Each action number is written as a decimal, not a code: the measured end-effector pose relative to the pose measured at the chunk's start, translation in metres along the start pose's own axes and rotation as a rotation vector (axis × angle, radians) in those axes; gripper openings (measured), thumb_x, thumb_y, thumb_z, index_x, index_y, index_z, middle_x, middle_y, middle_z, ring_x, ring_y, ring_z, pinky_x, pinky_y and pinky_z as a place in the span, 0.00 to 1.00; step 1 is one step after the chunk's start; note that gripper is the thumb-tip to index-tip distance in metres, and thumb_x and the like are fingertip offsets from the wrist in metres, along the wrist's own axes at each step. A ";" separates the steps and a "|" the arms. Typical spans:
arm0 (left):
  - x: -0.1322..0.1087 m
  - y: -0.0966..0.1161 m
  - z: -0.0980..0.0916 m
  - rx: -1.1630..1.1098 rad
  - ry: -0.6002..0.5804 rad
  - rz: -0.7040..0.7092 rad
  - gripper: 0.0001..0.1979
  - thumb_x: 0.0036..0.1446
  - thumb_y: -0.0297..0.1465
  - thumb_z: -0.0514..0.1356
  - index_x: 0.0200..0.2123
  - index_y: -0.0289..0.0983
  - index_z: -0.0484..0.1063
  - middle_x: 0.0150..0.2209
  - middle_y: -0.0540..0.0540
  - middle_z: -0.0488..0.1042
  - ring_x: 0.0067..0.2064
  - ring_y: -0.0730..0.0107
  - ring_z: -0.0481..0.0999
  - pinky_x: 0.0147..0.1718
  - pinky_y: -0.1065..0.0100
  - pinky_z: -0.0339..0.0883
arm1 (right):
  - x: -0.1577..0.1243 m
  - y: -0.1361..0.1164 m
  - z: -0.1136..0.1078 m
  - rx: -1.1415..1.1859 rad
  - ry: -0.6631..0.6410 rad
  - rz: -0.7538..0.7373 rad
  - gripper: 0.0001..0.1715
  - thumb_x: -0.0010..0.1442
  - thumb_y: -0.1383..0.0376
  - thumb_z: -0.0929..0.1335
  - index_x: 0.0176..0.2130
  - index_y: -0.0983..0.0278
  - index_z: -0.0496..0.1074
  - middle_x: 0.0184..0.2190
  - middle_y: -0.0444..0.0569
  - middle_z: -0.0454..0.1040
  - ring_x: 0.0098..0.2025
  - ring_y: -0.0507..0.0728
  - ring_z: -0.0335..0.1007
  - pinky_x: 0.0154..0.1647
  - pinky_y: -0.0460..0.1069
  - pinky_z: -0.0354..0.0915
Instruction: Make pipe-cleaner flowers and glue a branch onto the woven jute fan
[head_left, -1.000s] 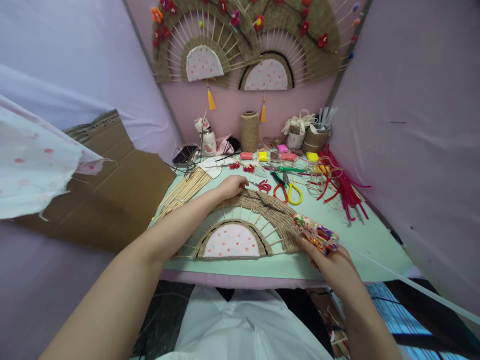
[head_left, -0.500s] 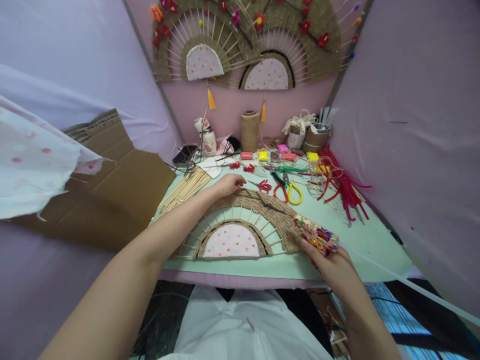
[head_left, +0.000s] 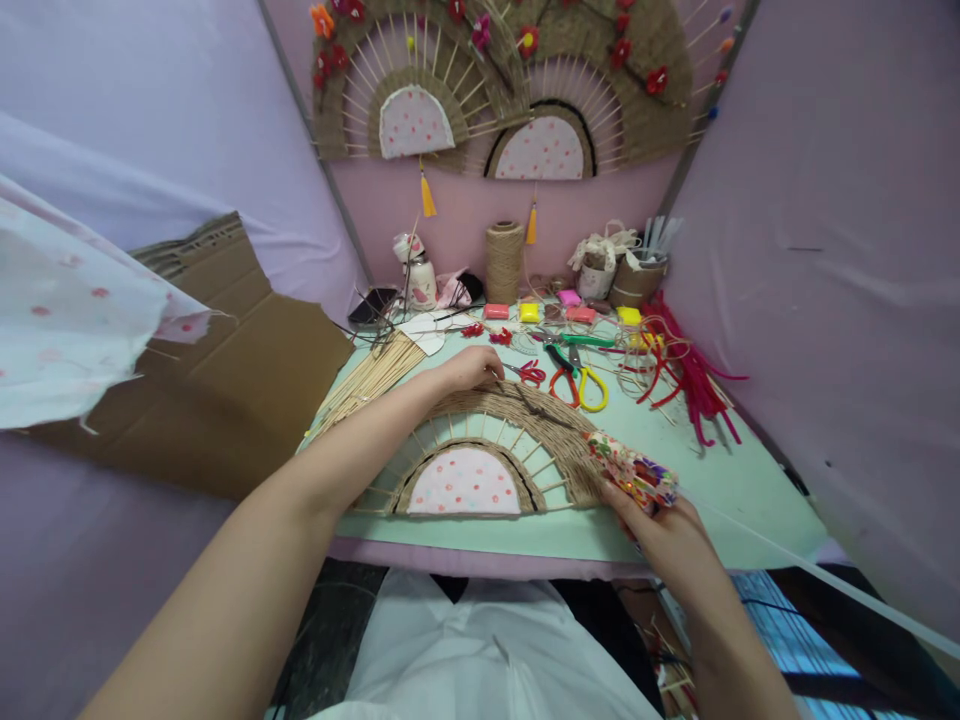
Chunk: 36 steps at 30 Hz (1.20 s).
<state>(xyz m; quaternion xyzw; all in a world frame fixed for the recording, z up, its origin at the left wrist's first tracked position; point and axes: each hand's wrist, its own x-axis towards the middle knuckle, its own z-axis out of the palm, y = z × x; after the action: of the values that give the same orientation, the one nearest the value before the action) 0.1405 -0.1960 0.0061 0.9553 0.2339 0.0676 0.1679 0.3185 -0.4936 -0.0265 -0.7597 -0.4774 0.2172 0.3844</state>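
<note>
A woven twine fan (head_left: 568,455) with pale ribs and a pink-dotted half-round centre (head_left: 463,482) lies on the table. My left hand (head_left: 472,368) is at its top edge, fingers pinched by the upper end of a thin dark twig (head_left: 534,408) lying across the weave. The fingertips are partly hidden. My right hand (head_left: 666,528) is wrapped round a glue gun (head_left: 631,466) covered in a colourful floral pattern. Its nozzle points left at the fan's right side, close to the twig's lower end.
Red-handled scissors (head_left: 532,373), pliers with red and yellow handles (head_left: 592,390) and green-handled pliers (head_left: 585,340) lie beyond the fan. Thin sticks (head_left: 375,375) and cardboard (head_left: 255,390) are at left. Twine spool (head_left: 504,262) stands behind; red pipe cleaners (head_left: 697,385) lie right.
My left hand has shifted slightly right along the fan's top edge. The right hand and glue gun stay nearly in place. The camera view has turned a little.
</note>
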 end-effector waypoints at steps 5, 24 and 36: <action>0.003 0.002 0.006 -0.045 -0.048 0.058 0.07 0.48 0.22 0.60 0.29 0.36 0.78 0.33 0.47 0.74 0.35 0.72 0.72 0.39 0.73 0.65 | -0.001 0.002 -0.001 0.011 0.009 -0.004 0.18 0.53 0.52 0.66 0.32 0.62 0.77 0.19 0.47 0.74 0.33 0.62 0.73 0.27 0.50 0.65; 0.000 -0.006 -0.002 -0.029 -0.010 0.051 0.09 0.49 0.22 0.58 0.32 0.35 0.77 0.34 0.47 0.77 0.37 0.72 0.73 0.41 0.72 0.65 | 0.000 0.001 0.002 0.038 0.004 -0.004 0.19 0.53 0.52 0.65 0.31 0.62 0.77 0.18 0.47 0.74 0.32 0.61 0.73 0.26 0.50 0.64; 0.000 -0.022 -0.019 0.000 0.014 0.048 0.08 0.50 0.22 0.59 0.31 0.35 0.77 0.34 0.46 0.78 0.37 0.72 0.74 0.41 0.72 0.65 | 0.000 -0.002 0.002 0.020 0.003 0.010 0.19 0.52 0.51 0.65 0.30 0.62 0.77 0.18 0.47 0.74 0.31 0.61 0.73 0.27 0.50 0.64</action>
<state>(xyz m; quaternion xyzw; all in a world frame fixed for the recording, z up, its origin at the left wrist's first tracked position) 0.1271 -0.1728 0.0158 0.9601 0.2122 0.0781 0.1645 0.3162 -0.4922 -0.0262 -0.7584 -0.4710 0.2227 0.3917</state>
